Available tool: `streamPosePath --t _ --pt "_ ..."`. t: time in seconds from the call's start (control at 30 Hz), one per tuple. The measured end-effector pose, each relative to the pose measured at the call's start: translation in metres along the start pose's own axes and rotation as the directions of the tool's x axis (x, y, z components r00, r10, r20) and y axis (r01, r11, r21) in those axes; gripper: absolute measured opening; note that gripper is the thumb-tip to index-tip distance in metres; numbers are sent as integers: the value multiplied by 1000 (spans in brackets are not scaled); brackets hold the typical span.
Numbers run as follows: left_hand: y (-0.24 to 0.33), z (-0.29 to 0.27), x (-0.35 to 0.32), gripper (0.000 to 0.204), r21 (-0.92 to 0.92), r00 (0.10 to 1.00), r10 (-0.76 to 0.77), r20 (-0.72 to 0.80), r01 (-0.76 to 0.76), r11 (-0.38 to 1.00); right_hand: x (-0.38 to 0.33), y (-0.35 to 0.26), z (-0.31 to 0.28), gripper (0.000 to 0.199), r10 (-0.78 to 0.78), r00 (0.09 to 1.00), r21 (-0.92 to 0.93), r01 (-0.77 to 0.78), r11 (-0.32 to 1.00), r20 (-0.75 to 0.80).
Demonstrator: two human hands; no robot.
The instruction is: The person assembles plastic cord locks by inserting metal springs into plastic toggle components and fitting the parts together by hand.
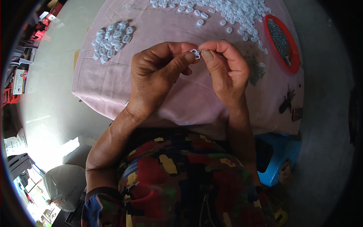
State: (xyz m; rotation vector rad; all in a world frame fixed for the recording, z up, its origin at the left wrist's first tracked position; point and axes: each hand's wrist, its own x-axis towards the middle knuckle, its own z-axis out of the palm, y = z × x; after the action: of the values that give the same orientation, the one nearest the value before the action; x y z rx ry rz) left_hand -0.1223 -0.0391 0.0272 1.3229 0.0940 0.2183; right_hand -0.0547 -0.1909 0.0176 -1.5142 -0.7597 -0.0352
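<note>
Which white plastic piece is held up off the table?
The white plastic piece pinched in the left hand; the others lie on the pink tablecloth.

A pink printed cloth (100,85) covers the table. Far side: a large heap of white oval plastic pieces (236,11). Left: a smaller pile of identical pieces (112,39). Right: a red oval dish (293,68), a loose pile of small metal parts (256,72), and an apparent key bunch (286,104).

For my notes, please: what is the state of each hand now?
Left hand: closed, pinching a small white plastic piece.
Right hand: pinched closed beside it; anything held is too small to tell.
</note>
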Motion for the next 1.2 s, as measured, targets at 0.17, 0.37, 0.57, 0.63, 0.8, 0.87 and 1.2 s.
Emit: streamPosePath --t 0.17,0.37,0.57,0.63,0.8,0.87,1.2 --pt "-1 0 0 15 3 1000 6 -19 -6 1000 1 0 -1 8 -69 997 -93 70 993 18" --pt "-1 -2 0 15 27 999 29 -28 -29 999 0 -1 -3 7 -9 1000 -85 11 996 23" --pt "0 -1 -1 14 49 999 37 -34 -36 998 0 -1 -2 6 -50 999 -86 51 995 14" --pt "0 -1 -1 14 58 999 41 -35 -38 998 -1 -1 -3 6 -25 999 -120 29 992 32" --pt "-1 -1 -3 13 103 996 86 -31 -82 991 -2 1 -4 6 -39 999 -144 43 989 30" --pt "-2 0 -3 12 103 995 91 -35 -87 991 -2 1 -2 5 -50 998 -152 54 987 26" --pt "3 1 -2 12 44 998 68 -13 -67 997 -2 -6 1 8 41 999 100 -43 994 30"
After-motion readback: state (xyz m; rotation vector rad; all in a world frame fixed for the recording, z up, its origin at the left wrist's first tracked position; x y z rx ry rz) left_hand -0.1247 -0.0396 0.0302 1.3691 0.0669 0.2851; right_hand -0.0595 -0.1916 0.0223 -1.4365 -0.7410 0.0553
